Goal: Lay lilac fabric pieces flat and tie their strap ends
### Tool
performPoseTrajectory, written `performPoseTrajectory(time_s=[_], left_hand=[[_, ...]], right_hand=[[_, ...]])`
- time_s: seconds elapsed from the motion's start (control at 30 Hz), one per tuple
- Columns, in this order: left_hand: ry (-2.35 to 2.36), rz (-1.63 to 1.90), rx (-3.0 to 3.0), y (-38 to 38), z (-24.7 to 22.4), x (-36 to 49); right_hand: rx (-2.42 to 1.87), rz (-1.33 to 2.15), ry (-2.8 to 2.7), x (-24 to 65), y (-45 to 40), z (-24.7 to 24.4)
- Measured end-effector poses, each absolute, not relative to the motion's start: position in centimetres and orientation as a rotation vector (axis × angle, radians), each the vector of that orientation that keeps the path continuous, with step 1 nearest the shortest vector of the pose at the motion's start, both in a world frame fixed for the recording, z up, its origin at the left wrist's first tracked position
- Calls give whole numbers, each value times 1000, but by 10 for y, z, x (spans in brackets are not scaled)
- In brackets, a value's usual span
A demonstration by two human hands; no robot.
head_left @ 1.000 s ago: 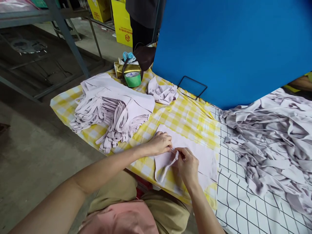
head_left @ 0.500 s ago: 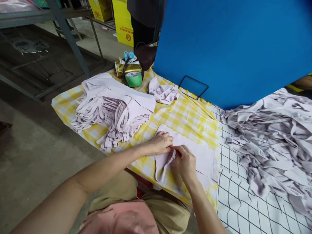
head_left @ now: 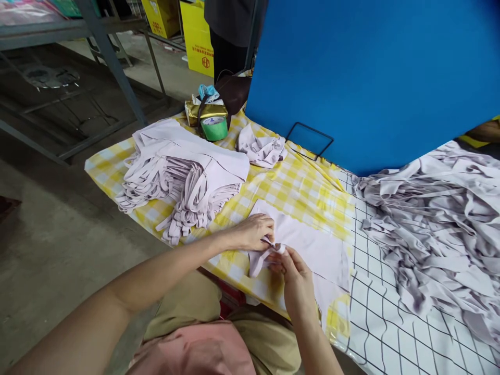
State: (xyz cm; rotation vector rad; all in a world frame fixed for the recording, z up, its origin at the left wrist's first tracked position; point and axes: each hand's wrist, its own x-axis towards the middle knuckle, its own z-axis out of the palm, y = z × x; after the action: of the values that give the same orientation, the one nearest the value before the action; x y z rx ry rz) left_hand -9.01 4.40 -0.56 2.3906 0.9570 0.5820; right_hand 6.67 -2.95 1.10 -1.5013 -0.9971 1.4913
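A pale lilac fabric piece (head_left: 316,239) is being worked by two bare hands at the near edge of the table (head_left: 234,271), which is being covered by a yellow-and-white checked cloth (head_left: 300,182). The piece is lying flat, with its left end being gathered up under the left hand (head_left: 253,233). There the fingers (head_left: 269,227) are being held bent and close together, and a bit of the fabric is being clamped at their tips.

Just beside them, a narrow strap (head_left: 255,264) of the same fabric is being pinched between the thumb and index finger of the right hand (head_left: 297,281), with a small fold showing at the tips. Between the two grips hardly any gap is being left. The strap's loop is hanging to the left, beneath the left hand. The other right fingers are being partly hidden behind the strap, so how tightly they are folded cannot be told.

To the left, a thick stack (head_left: 191,151) of matching pieces is being carried by the table, with looped straps spilling over its near side. A crumpled piece (head_left: 260,147) is lying beyond, near a roll of green tape (head_left: 214,129).
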Motion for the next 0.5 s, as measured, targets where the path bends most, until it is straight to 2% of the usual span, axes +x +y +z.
performPoseTrajectory(time_s=[0.1,0.2,0.5], left_hand=[[892,554,2392,43,-3,-97],[869,501,2368,41,3,-102],[922,272,2273,34,7,-105]], right_hand=[[-1319,1753,-725,60,-49,20],[-1201,1824,-650,55,-71,22],[-1358,1451,-763,39,-155,-10]])
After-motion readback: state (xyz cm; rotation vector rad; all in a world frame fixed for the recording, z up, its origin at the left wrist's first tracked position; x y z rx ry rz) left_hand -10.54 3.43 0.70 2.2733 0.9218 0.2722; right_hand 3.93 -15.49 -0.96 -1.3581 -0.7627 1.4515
